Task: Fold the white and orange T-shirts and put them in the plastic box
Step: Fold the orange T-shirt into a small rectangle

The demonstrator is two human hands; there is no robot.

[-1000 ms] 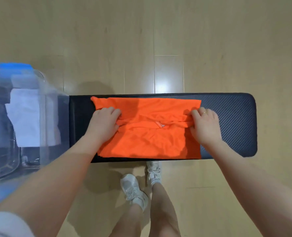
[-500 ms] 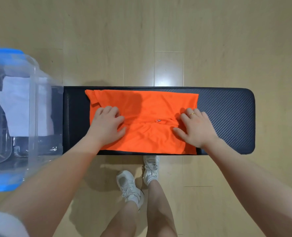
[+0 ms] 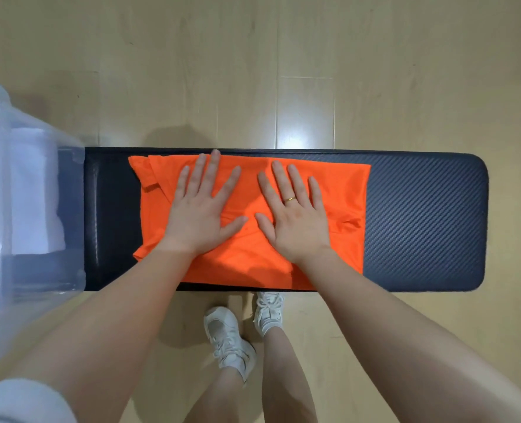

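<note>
The orange T-shirt (image 3: 341, 190) lies folded into a rectangle on the dark padded bench (image 3: 424, 221). My left hand (image 3: 202, 209) presses flat on its left half, fingers spread and straight. My right hand (image 3: 296, 215), with a ring on one finger, lies flat on the right half beside it. The clear plastic box (image 3: 36, 215) with blue trim stands at the bench's left end. The folded white T-shirt (image 3: 30, 193) lies inside it, seen through the wall.
The bench's right end is bare padding. Light wooden floor (image 3: 283, 71) surrounds the bench. My legs and white sneakers (image 3: 231, 340) stand at the bench's near edge.
Both hands let go of the folded edge, slid toward the shirt's middle and opened flat, pressing the fold down. The camera view shifted right, so the box sits further left.
</note>
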